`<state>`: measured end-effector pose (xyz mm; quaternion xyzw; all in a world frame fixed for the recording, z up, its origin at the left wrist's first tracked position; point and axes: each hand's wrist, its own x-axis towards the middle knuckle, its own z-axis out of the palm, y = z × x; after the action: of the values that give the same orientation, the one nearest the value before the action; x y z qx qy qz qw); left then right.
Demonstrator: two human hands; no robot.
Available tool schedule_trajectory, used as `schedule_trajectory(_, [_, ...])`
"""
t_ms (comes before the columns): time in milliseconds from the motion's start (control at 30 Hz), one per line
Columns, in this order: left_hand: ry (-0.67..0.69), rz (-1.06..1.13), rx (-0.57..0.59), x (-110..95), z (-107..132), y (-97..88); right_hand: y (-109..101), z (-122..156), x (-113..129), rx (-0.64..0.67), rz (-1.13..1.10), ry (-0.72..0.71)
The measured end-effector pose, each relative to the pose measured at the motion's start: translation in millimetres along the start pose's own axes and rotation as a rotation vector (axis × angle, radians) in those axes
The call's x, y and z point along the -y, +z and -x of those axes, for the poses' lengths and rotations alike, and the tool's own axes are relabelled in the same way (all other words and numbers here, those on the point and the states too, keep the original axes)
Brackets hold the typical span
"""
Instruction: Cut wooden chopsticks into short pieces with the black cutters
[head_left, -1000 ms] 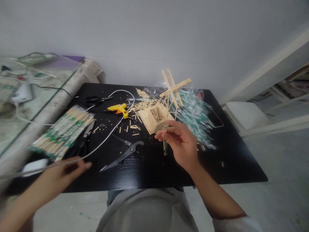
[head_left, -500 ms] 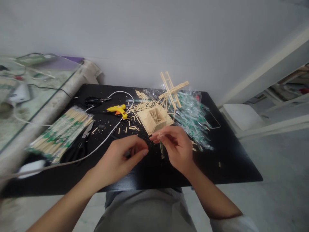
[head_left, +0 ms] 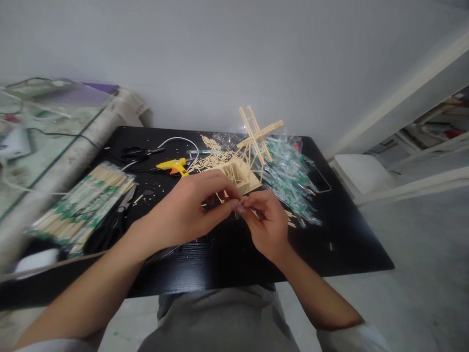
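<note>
At the centre, whatever lies between the fingertips of the left hand (head_left: 194, 205) and right hand (head_left: 269, 222) is too small and blurred to tell. The left hand hides part of the wooden model (head_left: 244, 175) at its 7 o'clock side. Near 8 o'clock, a white object (head_left: 36, 260) is too blurred to name. The picture's edge cuts off the glass top (head_left: 47, 151) towards 9 o'clock and the shelf (head_left: 425, 150) towards 3 o'clock, its contents smeared.

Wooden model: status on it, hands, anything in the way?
Left hand and right hand meet, anything pinched unclear. Wooden model just beyond, partly hidden by left hand. Yellow glue gun left of model.
</note>
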<state>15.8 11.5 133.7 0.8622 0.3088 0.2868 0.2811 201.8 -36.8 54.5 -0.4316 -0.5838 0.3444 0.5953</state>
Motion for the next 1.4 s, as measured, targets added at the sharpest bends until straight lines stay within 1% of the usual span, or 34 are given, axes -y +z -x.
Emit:
schedule_trajectory(100, [0.021,-0.045,0.053,1.5,-5.0,-6.2,3.1,-1.0,1.0,-0.007,-0.042,0.046])
schedule_trajectory(200, [0.049,-0.067,0.064,3.7,-7.6,-6.7,5.1,-2.5,2.6,-0.025,-0.069,0.094])
schedule_trajectory(367, [0.038,-0.087,0.058,7.1,-9.1,0.3,5.1,-0.7,-0.4,-0.056,-0.085,0.101])
schedule_trajectory(500, [0.021,-0.113,0.067,9.1,-9.5,7.6,4.2,3.5,-9.6,-0.071,-0.042,0.115])
schedule_trajectory(700, [0.015,-0.158,0.082,15.4,-11.4,13.6,3.4,6.0,-20.0,-0.086,-0.071,0.122])
schedule_trajectory(833, [0.033,-0.153,0.062,19.6,-11.9,15.0,3.4,6.7,-21.4,-0.063,-0.073,0.154])
schedule_trajectory(933, [0.027,-0.139,0.056,20.1,-11.8,15.4,4.4,8.3,-23.0,-0.040,-0.088,0.145])
schedule_trajectory(1000, [0.021,-0.129,0.047,19.1,-11.8,15.4,4.7,9.8,-23.8,-0.031,-0.086,0.116])
schedule_trajectory(1067, [0.021,-0.124,0.040,18.1,-11.8,15.4,3.6,11.1,-23.0,-0.044,-0.051,0.050])
schedule_trajectory(1133, [0.023,-0.122,0.040,17.6,-12.0,15.6,0.4,11.3,-19.9,-0.059,0.015,-0.057])
schedule_trajectory(1233, [0.027,-0.113,0.037,18.5,-12.6,16.2,-6.4,9.5,-12.6,-0.013,0.130,-0.212])
schedule_trajectory(1300, [0.031,-0.099,0.028,19.3,-13.0,16.7,-10.1,7.7,-8.4,0.014,0.186,-0.265])
schedule_trajectory(1400, [0.020,-0.093,0.018,19.8,-13.6,17.3,-12.0,6.0,-5.7,-0.035,0.256,-0.315])
